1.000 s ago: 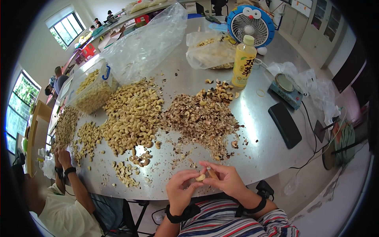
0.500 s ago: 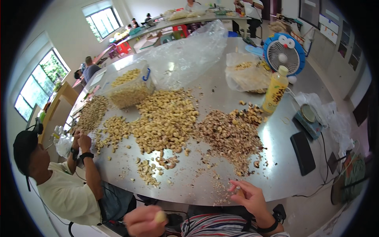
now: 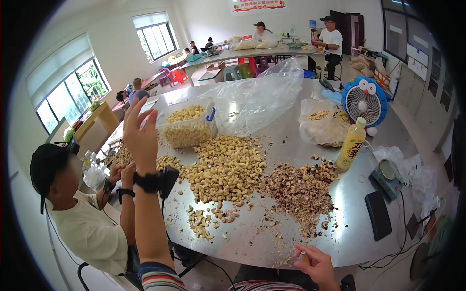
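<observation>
My left hand is raised above the table's left side, just left of a clear plastic box filled with cashews. Its fingers are spread and I see nothing in them. Low at the table's front edge, my right hand has thumb and fingers pinched together; what they hold is too small to make out. Between the hands lies a large heap of pale cashews, with a smaller cluster of cashews in front. A pile of brown skins and broken bits lies beyond my right hand.
A person in a cap works close on my left. Along the right stand a yellow drink bottle, a blue fan, a small scale and a black phone-like slab. Crumpled clear plastic lies behind the box.
My left hand has risen from the lower edge, where it held a pale cashew, to beside the plastic box, and its fingers have spread. The right hand stays near the table edge. The view has tilted up.
</observation>
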The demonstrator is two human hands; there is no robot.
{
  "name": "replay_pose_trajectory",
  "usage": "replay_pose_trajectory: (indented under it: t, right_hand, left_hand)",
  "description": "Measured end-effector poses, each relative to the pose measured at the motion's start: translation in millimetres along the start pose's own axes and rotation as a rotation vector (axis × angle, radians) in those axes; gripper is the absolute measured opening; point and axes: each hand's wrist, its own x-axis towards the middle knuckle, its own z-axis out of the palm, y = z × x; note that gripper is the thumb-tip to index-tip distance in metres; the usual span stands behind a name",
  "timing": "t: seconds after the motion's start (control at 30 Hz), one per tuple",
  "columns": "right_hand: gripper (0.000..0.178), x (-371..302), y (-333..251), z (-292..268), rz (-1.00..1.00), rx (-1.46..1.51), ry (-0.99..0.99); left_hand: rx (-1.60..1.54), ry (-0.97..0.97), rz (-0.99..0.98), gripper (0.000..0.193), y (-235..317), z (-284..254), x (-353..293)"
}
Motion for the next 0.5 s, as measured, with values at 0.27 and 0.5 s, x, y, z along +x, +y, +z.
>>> replay_pose_trajectory:
  t: [0.27,0.5]
  right_hand:
    - [0.042,1,-5,-4,0.111,-0.07,-0.044]
    - [0.041,4,0,-2,0.126,0.006,-0.098]
  left_hand:
    - [-0.161,-0.373,-0.436,0.009,59,-53,-57]
    - [0.049,-0.894,-0.536,0.009,79,-70,-125]
